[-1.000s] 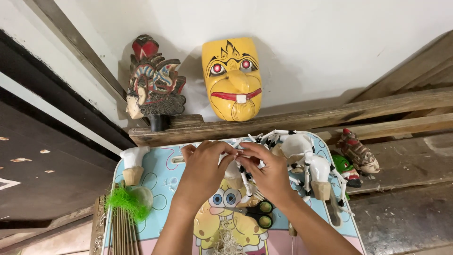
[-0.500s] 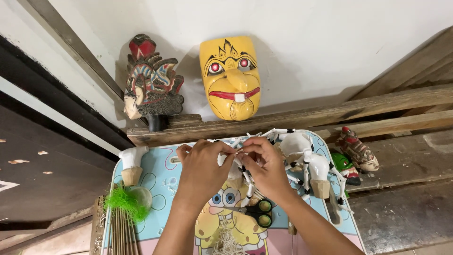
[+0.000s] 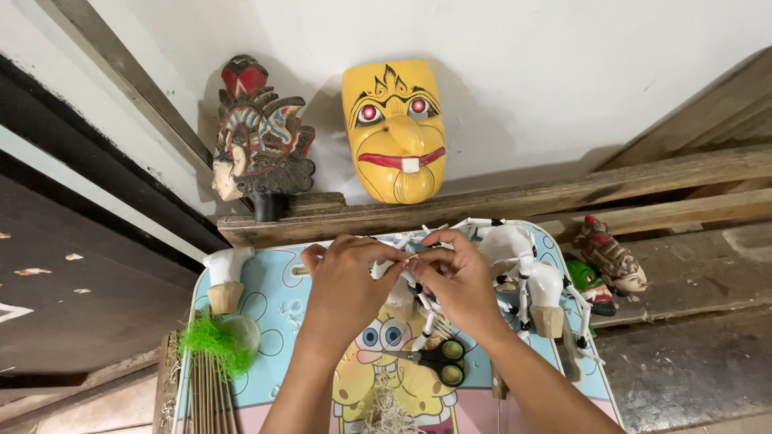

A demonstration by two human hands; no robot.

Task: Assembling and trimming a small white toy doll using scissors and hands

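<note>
The small white jointed puppet piece (image 3: pixel 406 269) sits between the two hands, just above the middle of the cartoon-printed bench (image 3: pixel 273 309), with its thin white limbs running roughly left to right and a few more dangling down toward the black-and-green scissors (image 3: pixel 438 359). Its long axis lies crosswise to both forearms, so each hand meets one end of it. The left hand (image 3: pixel 346 285) comes up from below, and its fingers (image 3: pixel 384 255) are pinched narrow on the left end of the piece. The right hand (image 3: pixel 458 277) closes in from the other side, its fingertips drawn tight together on something very fine at the same spot; whether that is a thread or a joint of the piece is too small to tell. The two pinches almost touch, and neither hand is clearly the nearer. Just right of the right hand stand more white puppet parts (image 3: pixel 523 265) on tan wooden pegs, and beyond them two painted puppet heads (image 3: pixel 611 257) lie on the planks. Toward the bench's left edge are a white peg piece (image 3: pixel 225 277), a tuft of green fibre (image 3: pixel 209 341) and a bundle of thin sticks (image 3: pixel 211 394). Behind the bench, on a wooden ledge (image 3: pixel 338 221), a dark carved head (image 3: pixel 257 137) and a yellow mask (image 3: pixel 394 128) lean against the white wall.
</note>
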